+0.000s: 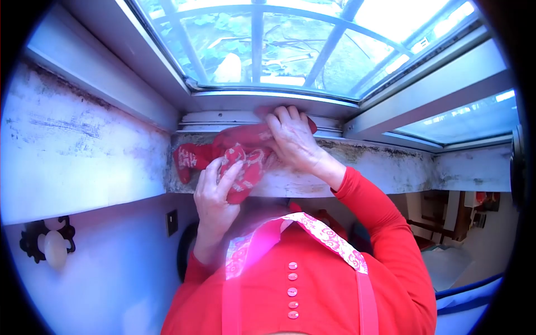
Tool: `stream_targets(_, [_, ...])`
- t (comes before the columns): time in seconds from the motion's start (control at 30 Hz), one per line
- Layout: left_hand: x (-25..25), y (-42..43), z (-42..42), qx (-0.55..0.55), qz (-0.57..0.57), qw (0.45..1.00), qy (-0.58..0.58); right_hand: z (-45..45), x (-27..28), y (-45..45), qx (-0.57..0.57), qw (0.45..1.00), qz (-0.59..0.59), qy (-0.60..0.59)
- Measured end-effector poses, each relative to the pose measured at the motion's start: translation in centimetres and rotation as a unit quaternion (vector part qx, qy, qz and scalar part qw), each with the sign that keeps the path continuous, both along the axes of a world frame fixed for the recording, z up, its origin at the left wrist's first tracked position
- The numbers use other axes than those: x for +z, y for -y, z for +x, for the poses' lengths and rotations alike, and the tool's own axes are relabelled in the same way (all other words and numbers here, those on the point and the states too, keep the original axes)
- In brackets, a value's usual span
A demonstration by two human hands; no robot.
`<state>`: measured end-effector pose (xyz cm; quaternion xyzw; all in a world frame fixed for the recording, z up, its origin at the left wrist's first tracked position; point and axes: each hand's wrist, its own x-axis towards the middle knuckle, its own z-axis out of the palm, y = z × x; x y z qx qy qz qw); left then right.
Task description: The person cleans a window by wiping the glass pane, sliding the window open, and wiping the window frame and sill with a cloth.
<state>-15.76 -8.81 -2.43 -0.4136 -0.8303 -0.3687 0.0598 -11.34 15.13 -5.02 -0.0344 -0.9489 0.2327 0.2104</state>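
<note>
A bunched red cloth (245,178) with a white pattern, sock-like in shape, lies along the window sill at the foot of the frame. My left hand (215,192) grips its near fold, fingers bent over the fabric. Higher up and to the right, my right hand (296,137) presses another part of the same cloth against the lower window track (204,118), its fingertips at the frame. The fabric under both palms is hidden.
Dark stains mark the white sill (379,167) and the side wall (61,125). The barred window pane (290,47) rises ahead, with a second pane (463,125) at the right. A dark ornate fitting with a white knob (54,251) is at the lower left.
</note>
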Motion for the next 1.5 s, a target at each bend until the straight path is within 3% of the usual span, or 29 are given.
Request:
stream_targets(0.07, [-0.3,0.3,-0.2,-0.004,0.001,1.0,-0.006,0.4,-0.4,-0.6,0.004,0.991,-0.111,-0.075])
stream_targets(0.17, [-0.7,0.9,-0.2,0.005,0.033,0.999,0.03,1.3,0.6,1.6,-0.012,0.982,-0.152,-0.116])
stream_targets(0.3, [-1.4,1.8,-0.3,0.019,0.04,0.999,-0.002,1.3,1.6,5.8,0.126,0.974,-0.011,-0.19])
stream_targets(0.33, [-1.3,1.7,-0.2,0.019,0.038,0.999,-0.004,1.2,1.5,5.7,0.115,0.971,0.054,-0.202])
stream_targets(0.43, [-0.3,0.2,0.1,0.001,0.019,1.0,0.005,2.2,2.2,1.9,0.005,0.974,0.158,-0.164])
stream_targets(0.5, [-0.3,-0.6,0.2,-0.018,0.02,1.0,0.006,3.3,3.3,0.9,-0.061,0.988,0.13,-0.048])
stream_targets(0.57, [-0.3,-0.6,0.2,-0.02,0.003,1.0,-0.017,4.5,2.6,-0.8,-0.004,0.998,0.045,0.038])
stream_targets(0.9, [0.6,2.7,-0.2,0.079,0.024,0.996,0.022,-4.2,-0.2,3.6,0.082,0.99,0.09,-0.069])
stream_targets(1.17, [0.7,5.2,-1.7,0.192,0.016,0.981,-0.002,-14.3,-1.3,15.1,-0.017,0.981,0.172,-0.086])
stream_targets(1.43, [0.8,3.0,-0.8,0.098,0.015,0.995,-0.001,-11.8,-2.2,9.7,0.099,0.979,0.081,-0.161])
stream_targets(1.5, [0.2,2.5,-0.3,0.087,0.03,0.996,0.006,-9.3,-1.0,7.6,0.099,0.983,0.09,-0.124])
